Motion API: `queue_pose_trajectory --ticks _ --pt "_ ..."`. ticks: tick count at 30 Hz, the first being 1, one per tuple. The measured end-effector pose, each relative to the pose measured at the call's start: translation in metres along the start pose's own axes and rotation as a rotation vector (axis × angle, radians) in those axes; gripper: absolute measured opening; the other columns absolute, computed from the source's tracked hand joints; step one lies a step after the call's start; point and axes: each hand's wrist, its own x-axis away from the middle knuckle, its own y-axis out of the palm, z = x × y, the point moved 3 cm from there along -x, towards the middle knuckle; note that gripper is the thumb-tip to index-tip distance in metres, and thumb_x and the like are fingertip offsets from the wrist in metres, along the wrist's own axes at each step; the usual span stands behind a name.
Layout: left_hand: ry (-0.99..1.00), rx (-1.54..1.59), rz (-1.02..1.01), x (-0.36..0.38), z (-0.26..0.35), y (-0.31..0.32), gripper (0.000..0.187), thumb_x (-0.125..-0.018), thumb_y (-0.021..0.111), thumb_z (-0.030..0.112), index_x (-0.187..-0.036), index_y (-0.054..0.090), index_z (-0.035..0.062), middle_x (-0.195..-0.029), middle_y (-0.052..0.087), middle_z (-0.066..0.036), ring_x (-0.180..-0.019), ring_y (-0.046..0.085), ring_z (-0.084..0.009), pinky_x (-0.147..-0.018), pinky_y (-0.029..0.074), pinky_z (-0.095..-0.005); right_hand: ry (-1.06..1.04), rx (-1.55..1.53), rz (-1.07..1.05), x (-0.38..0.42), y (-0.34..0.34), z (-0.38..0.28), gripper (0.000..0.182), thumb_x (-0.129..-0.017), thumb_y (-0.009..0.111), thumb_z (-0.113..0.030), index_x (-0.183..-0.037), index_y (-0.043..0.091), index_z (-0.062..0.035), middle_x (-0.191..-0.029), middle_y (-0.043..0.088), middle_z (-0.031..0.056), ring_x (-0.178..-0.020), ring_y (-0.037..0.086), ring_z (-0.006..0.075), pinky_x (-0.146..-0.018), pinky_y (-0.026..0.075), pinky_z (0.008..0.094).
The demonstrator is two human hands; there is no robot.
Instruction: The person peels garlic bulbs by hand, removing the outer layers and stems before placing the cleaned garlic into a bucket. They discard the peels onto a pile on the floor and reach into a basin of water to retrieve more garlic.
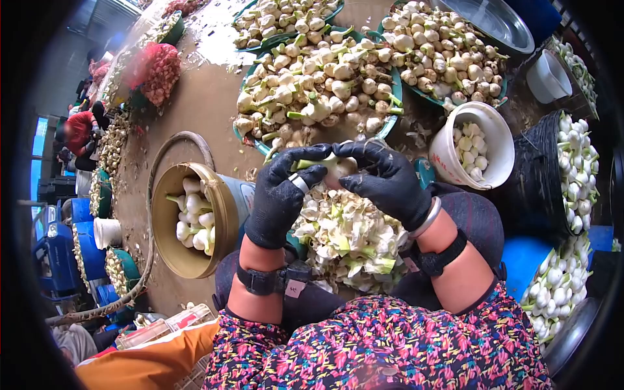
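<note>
A garlic bulb (339,171) with a green stem is held between my two black-gloved hands, above my lap. My left hand (281,195) is closed round its stem side, with a white band round one finger. My right hand (393,185) pinches the bulb from the other side, fingertips on its skin. Below them lies a heap of peeled garlic skins and leaf scraps (348,237). Just beyond my hands stands a wide tub of unpeeled garlic (318,91). Part of the bulb is hidden by my fingers.
At left a tan bucket (224,221) holds peeled bulbs, with a hose (151,221) behind it. A white bucket (437,153) and a black tub (530,172) of garlic stand at right. Another tub of garlic (448,55) sits farther back. A person in red (79,130) sits far left.
</note>
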Motion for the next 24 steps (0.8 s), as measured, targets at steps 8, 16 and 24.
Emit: queue_pose_trajectory --ticks 8,16,24 --pt "0.084 -0.205 -0.102 0.003 0.002 0.003 0.022 -0.075 0.059 -0.003 -0.096 0.063 -0.0009 -0.095 0.065 -0.01 -0.089 0.061 -0.0184 -0.082 0.046 -0.0301 0.051 0.346 -0.21 -0.005 -0.008 -0.009 0.024 -0.067 0.072 -0.01 -0.088 0.062 -0.0054 -0.079 0.056 0.0036 -0.075 0.052 0.0168 -0.067 0.042 0.0302" --pt "0.0 0.019 -0.002 0.004 -0.003 -0.003 0.016 -0.078 0.058 -0.002 -0.093 0.062 -0.0021 -0.099 0.064 -0.01 -0.093 0.06 -0.0162 -0.082 0.047 -0.0295 -0.121 0.75 -0.153 0.012 0.018 -0.012 0.011 -0.07 0.057 -0.013 -0.072 0.051 -0.0043 -0.071 0.053 0.0185 -0.069 0.053 0.0379 -0.063 0.042 0.0469" --pt "0.726 -0.821 0.035 -0.004 -0.008 -0.025 0.022 -0.077 0.055 -0.005 -0.097 0.06 0.0001 -0.1 0.062 -0.011 -0.091 0.06 -0.019 -0.077 0.05 -0.0316 0.414 0.776 -0.576 0.033 0.021 0.02 0.017 -0.069 0.056 -0.015 -0.081 0.061 -0.0042 -0.082 0.062 0.0199 -0.079 0.059 0.0368 -0.072 0.047 0.0432"
